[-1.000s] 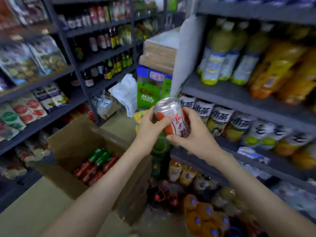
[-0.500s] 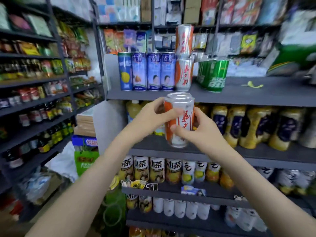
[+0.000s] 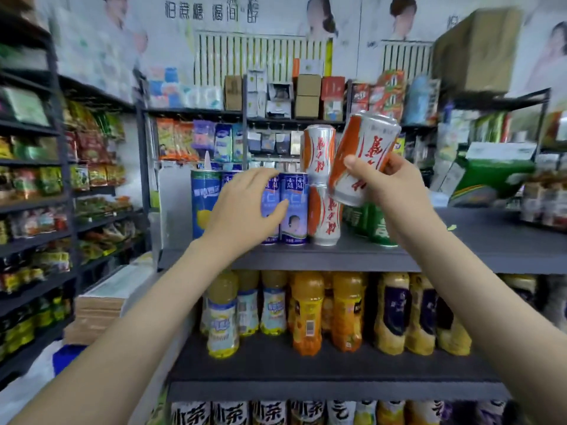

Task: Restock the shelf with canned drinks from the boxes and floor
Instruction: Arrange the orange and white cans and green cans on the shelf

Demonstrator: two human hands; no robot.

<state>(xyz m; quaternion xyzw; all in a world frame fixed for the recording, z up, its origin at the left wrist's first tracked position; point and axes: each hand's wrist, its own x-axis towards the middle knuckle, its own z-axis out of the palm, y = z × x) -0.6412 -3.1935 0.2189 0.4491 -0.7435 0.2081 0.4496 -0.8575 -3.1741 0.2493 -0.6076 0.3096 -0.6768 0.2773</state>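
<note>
My right hand grips an orange-and-white drink can, tilted to the right, above the grey top shelf. Just left of it two matching cans stand stacked one on the other on that shelf. My left hand is open, fingers spread, in front of a row of blue cans; whether it touches them I cannot tell. Green cans stand partly hidden behind my right wrist.
Yellow and orange drink bottles fill the shelf below, more bottles under that. A dark rack of snacks and bottles lines the left side. Stacked cartons sit low at the left. A green box lies on the top shelf at right.
My left hand let go of the orange-and-white can and moved left to the blue cans. My right hand lifted the can, tilted, level with the stacked pair. The view rose.
</note>
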